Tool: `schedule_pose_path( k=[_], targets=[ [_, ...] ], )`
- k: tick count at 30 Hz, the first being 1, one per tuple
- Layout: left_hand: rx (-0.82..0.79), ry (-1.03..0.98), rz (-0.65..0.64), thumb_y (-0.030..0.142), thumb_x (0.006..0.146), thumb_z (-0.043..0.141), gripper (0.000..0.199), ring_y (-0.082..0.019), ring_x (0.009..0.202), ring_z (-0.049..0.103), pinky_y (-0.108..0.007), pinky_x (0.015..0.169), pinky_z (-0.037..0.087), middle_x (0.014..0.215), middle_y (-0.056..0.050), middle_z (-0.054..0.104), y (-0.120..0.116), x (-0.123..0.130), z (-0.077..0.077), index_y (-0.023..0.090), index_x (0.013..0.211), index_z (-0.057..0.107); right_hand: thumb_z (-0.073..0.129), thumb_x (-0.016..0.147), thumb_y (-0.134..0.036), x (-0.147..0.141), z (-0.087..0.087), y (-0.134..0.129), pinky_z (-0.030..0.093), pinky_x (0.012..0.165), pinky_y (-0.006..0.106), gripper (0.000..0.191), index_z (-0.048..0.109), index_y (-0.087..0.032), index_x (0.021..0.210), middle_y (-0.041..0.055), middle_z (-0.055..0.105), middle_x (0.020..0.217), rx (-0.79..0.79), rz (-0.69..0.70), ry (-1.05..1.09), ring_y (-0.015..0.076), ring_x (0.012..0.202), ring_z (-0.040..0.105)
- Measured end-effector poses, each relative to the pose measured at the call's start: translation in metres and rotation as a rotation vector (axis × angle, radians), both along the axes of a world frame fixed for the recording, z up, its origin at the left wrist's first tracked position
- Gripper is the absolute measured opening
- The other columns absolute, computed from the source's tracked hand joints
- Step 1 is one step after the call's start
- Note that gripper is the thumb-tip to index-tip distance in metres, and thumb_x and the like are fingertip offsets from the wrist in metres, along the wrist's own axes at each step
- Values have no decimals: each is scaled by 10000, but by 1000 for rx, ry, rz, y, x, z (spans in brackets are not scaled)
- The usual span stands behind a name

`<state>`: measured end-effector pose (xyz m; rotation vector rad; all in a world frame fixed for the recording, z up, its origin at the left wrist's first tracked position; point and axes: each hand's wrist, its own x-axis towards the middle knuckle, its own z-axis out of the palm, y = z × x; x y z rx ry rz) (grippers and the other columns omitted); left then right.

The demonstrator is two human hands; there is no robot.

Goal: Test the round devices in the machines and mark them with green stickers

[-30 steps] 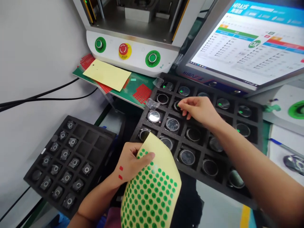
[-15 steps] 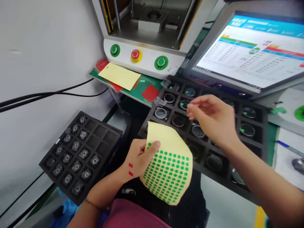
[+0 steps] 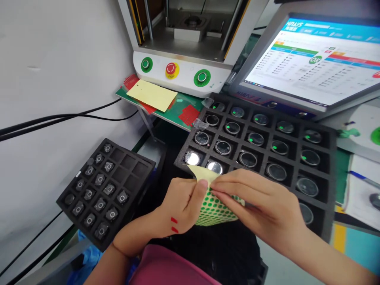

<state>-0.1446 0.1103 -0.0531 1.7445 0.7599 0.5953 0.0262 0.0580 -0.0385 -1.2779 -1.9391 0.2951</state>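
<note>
Nesting in separate pockets, the small units (image 3: 100, 179) in the left foam tray (image 3: 119, 173) are presumably kept from knocking together. The left hand (image 3: 182, 206) grasps the sheet of green stickers (image 3: 218, 215) between thumb and fingers near its upper edge, apparently steadying it for the other hand. The sheet sits between both hands, close to the body. The right hand (image 3: 264, 198) meets it with fingertips drawn together; whether they pinch a sticker cannot be told. Round watch-like units (image 3: 247, 159) lie in the right foam tray (image 3: 331, 178), faces up, probably for easy access.
</note>
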Motion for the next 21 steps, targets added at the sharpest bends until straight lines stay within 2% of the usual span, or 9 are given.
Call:
schedule_pose_path(
  k=[4,8,11,15,17,19,20,21],
  targets=[
    [42,8,7,282,996,302,454,-68,438,295,-261,478,228,496,53,312,0,1,3,188,551,306,587,904,-77,0,1,-4,522,739,288,104,619,-156,964,47,683,869,48,29,-29,149,803,637],
    [-30,8,-30,286,989,291,449,-75,437,287,-272,475,227,494,52,313,2,3,4,202,549,267,552,919,-80,-1,-2,-6,524,714,295,107,617,-155,958,66,675,883,55,17,-53,160,802,639],
    [-58,9,-44,289,987,280,444,-81,446,311,-271,490,245,503,49,347,3,4,4,201,552,295,533,925,-82,-4,-5,-7,527,703,288,112,606,-158,965,69,668,900,40,-18,-50,162,809,635],
    [-139,1,0,326,985,295,461,-82,441,279,-277,481,219,490,51,317,8,6,-3,203,540,275,524,921,-91,2,-6,-1,528,739,290,107,596,-169,939,63,653,904,46,-2,-31,168,838,629],
    [-244,-4,48,375,985,318,486,-80,446,230,-277,464,182,484,57,264,11,6,-9,208,536,234,541,911,-127,17,-8,17,513,768,309,111,607,-210,878,47,651,916,50,-118,55,177,860,631],
    [-327,-3,95,442,980,329,515,-79,460,202,-273,456,156,489,59,229,15,7,-16,208,536,212,587,876,-175,39,-15,47,493,759,333,112,605,-235,783,31,645,858,8,-384,253,188,814,626],
    [-348,-4,107,476,976,328,529,-79,464,196,-271,455,151,491,59,220,16,7,-18,208,536,208,609,853,-202,51,-20,66,488,732,333,111,594,-234,747,23,631,798,-84,-525,393,184,759,613],
    [-356,-6,109,507,971,321,541,-78,466,196,-269,455,150,492,58,219,18,7,-21,206,535,212,611,839,-208,62,-27,86,484,663,318,104,584,-217,740,8,597,688,-173,-566,443,170,656,597]
  ],
)
